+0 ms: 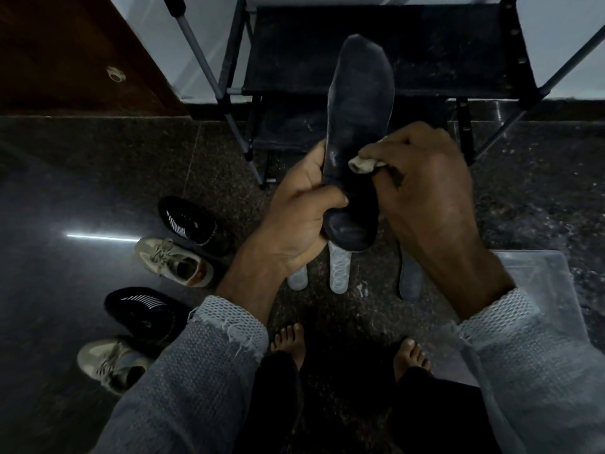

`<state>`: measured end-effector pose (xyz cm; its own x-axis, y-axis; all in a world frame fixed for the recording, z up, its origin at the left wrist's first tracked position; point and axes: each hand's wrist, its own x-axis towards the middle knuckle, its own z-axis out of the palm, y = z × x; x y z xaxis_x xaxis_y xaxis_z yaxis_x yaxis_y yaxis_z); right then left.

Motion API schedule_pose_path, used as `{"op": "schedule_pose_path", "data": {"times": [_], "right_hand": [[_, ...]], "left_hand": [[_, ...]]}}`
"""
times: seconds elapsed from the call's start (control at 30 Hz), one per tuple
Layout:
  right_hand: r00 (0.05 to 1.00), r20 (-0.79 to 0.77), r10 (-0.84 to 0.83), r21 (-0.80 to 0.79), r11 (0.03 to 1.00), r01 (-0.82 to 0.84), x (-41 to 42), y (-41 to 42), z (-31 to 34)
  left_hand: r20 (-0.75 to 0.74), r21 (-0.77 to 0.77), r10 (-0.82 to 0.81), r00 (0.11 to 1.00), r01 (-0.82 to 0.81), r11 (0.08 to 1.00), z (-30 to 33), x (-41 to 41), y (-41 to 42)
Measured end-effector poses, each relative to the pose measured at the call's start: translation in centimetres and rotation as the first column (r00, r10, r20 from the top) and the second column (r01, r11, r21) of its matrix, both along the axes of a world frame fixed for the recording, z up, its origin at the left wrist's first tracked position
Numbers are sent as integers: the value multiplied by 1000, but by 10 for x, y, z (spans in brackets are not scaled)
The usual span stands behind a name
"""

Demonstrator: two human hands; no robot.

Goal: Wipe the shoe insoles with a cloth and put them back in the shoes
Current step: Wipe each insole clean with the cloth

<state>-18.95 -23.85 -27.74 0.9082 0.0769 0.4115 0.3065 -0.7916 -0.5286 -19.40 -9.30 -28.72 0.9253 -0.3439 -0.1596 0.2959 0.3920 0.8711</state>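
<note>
Grey knitted sleeves fill the bottom corners, frayed pale cuffs at the wrists, with two bare feet on the dark speckled stone floor between them. Black metal-frame shoe rack with fabric shelves stands ahead against the pale wall; brown wooden door at upper left. Clear plastic bin sits on the floor at right, partly under the right sleeve.

Four shoes line the floor at left: black knit sneaker with white stripes, beige lace-up sneaker, second black striped sneaker, second beige sneaker. All are well apart from the hands.

Long dark grey foam insole is held upright at centre, toe end up in front of the rack, heel end down. Left hand grips its heel section, thumb across the front and fingers wrapped behind. Right hand is curled round a small crumpled beige cloth, pressing it to the insole's right edge at mid-length, just above the left thumb.

On the floor below the hands lie two translucent white insoles, side by side, the left one mostly hidden by the left wrist, and one dark grey insole to their right, partly hidden by the right forearm.
</note>
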Motion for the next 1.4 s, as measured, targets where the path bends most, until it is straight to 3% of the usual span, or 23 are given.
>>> {"op": "schedule_pose_path", "data": {"times": [0.23, 0.4, 0.63, 0.83, 1.03, 1.17, 1.27, 1.4], "right_hand": [[982, 103, 160, -26, 987, -159, -7, 22, 9], [998, 44, -46, 5, 999, 45, 1, 0, 3], [989, 95, 114, -20, 993, -113, -6, 19, 9], [997, 36, -70, 12, 997, 70, 3, -3, 3], [990, 111, 83, -5, 997, -83, -5, 19, 10], [998, 44, -41, 20, 999, 40, 4, -2, 3], [993, -52, -106, 97, 989, 111, 9, -18, 1], [980, -157, -121, 362, 916, 172, 13, -24, 5]], "left_hand": [[-24, -15, -8, 1000, 8, 1000, 2, -1, 1], [-7, 12, -37, 999, 37, 999, 1, -3, -4], [-15, 23, -38, 999, 38, 999, 2, -3, -1], [-16, 35, -65, 998, 66, 997, -1, -4, -6], [-23, 32, -61, 998, 62, 998, 3, -4, -3], [-24, 34, -71, 997, 72, 997, 0, -5, -5], [-27, 56, -56, 998, 57, 997, 0, -4, -4], [-42, 41, 6, 999, -5, 999, 3, -2, -2]]}}
